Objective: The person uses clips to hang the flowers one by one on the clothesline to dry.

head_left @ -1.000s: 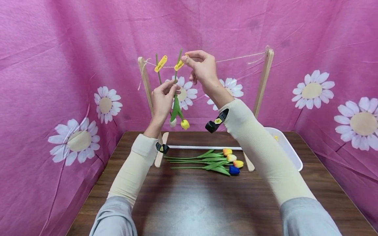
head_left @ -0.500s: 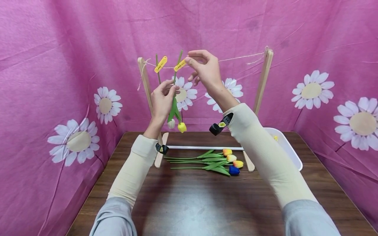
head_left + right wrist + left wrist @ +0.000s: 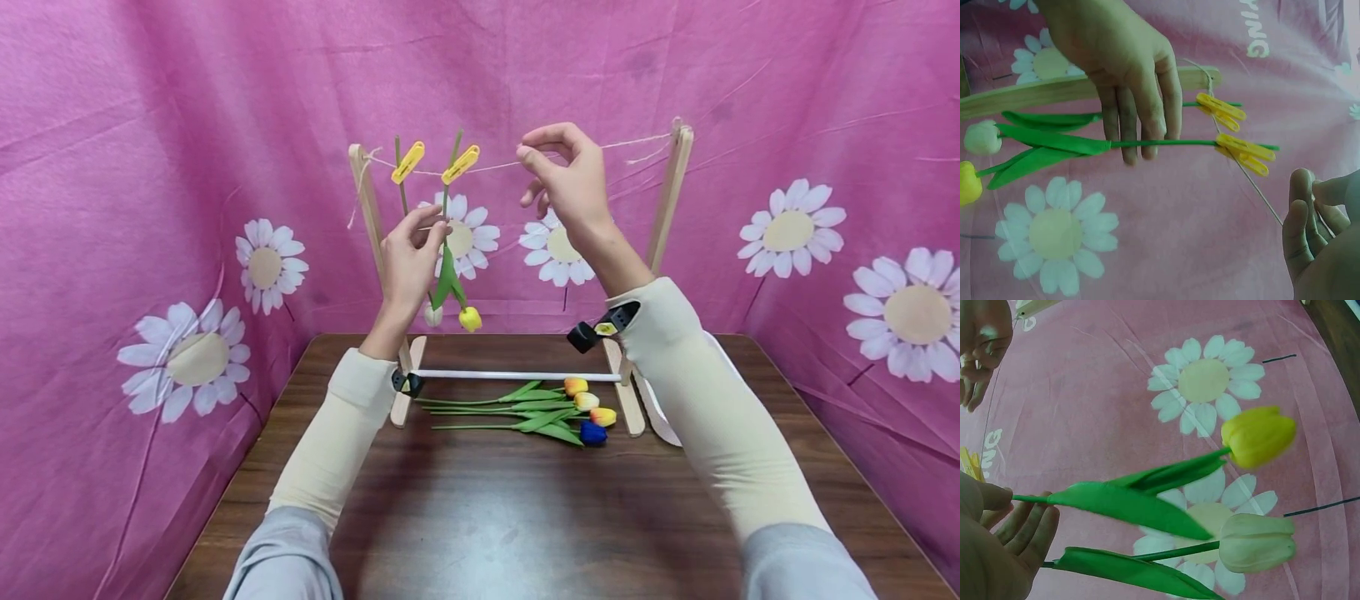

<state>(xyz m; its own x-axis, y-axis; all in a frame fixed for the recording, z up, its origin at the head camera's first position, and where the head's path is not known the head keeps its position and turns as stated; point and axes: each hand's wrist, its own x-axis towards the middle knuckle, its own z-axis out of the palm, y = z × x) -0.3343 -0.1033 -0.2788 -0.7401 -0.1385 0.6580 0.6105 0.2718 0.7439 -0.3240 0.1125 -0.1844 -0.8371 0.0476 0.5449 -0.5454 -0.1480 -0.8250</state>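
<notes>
The left grip [image 3: 408, 258] pinches the stem of the yellow tulip [image 3: 446, 282], whose leaves and bloom hang head-down just below it. Just above this grip, a yellow peg [image 3: 461, 165] fastens the same stem to the string [image 3: 495, 167]. Beside that peg, farther left, a second yellow peg [image 3: 408, 162] holds the stem of a white tulip [image 3: 433, 314], which hangs behind the left grip. The right grip [image 3: 570, 179] is released, thumb and fingertips close together and loosely bent, near the string and right of both pegs. The string runs between two wooden posts, one [image 3: 369, 204] just left of the left grip, the other [image 3: 670, 200] right of the right grip. Well below both grips, on the brown desk [image 3: 480, 517], a white rod [image 3: 517, 375] joins the feet of the posts; in front of it lie four tulips [image 3: 540, 406], blooms pointing right. A white tray [image 3: 662, 425] sits below the right grip, partly hidden by the right sleeve [image 3: 705, 400]
</notes>
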